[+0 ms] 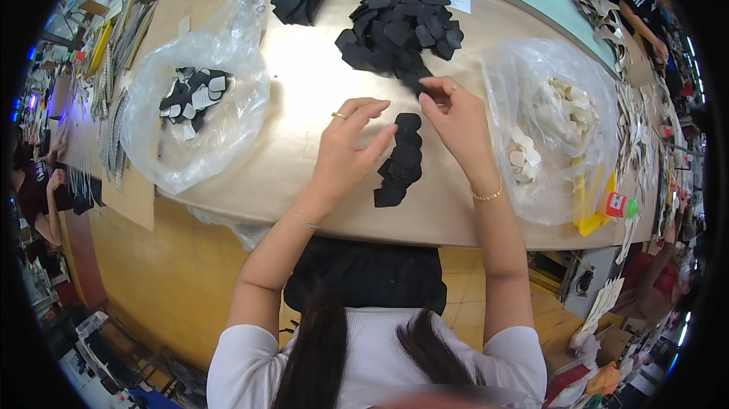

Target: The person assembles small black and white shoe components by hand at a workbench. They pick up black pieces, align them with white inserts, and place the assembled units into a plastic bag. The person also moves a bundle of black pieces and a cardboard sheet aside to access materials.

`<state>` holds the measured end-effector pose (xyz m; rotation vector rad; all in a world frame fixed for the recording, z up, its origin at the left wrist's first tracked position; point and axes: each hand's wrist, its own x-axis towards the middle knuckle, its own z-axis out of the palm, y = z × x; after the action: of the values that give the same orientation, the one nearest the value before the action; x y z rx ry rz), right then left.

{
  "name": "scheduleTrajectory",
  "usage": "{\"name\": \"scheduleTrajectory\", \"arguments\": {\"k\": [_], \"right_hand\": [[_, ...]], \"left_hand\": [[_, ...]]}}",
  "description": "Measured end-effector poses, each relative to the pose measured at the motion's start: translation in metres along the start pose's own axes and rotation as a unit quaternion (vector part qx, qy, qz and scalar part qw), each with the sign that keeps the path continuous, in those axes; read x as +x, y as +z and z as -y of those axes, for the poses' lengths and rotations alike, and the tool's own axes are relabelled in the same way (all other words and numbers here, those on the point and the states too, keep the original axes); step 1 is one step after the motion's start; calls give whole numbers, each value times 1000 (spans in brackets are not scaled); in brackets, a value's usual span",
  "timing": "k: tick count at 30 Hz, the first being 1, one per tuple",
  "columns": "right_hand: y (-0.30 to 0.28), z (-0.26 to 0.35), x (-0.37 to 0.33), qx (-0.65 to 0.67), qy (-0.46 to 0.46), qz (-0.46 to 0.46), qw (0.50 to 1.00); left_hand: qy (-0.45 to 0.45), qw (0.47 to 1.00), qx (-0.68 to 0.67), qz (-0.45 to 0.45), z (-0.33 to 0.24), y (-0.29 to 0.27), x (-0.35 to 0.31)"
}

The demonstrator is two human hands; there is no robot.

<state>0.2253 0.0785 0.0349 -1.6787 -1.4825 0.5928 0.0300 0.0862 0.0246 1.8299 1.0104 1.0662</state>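
At mid-frame, the row of black pieces (403, 160) lies just right of the left hand's (351, 145) loosely parted, unloaded fingers. The right hand's (462, 122) bent fingers meet the black heap's (399, 25) lower tip, grip unclear. Tabletop (304, 78) stretches left; its front edge curves below.

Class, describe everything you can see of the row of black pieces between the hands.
The row is made of thin, matte black pieces with rounded corners, overlapping like shingles, perhaps fabric or foam. It lies on the tan table, its far end leaning right. The left hand is close beside it; contact is unclear.
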Motion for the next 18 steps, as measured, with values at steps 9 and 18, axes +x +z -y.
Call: {"name": "scheduleTrajectory", "arguments": {"k": [9, 18], "right_hand": [[-1, 11, -24, 270, 125, 55, 953], [-10, 10, -57, 353, 125, -17, 927]], "left_hand": [[88, 994, 66, -30, -10, 29, -1], [-220, 929, -297, -6, -26, 3, -26]]}}
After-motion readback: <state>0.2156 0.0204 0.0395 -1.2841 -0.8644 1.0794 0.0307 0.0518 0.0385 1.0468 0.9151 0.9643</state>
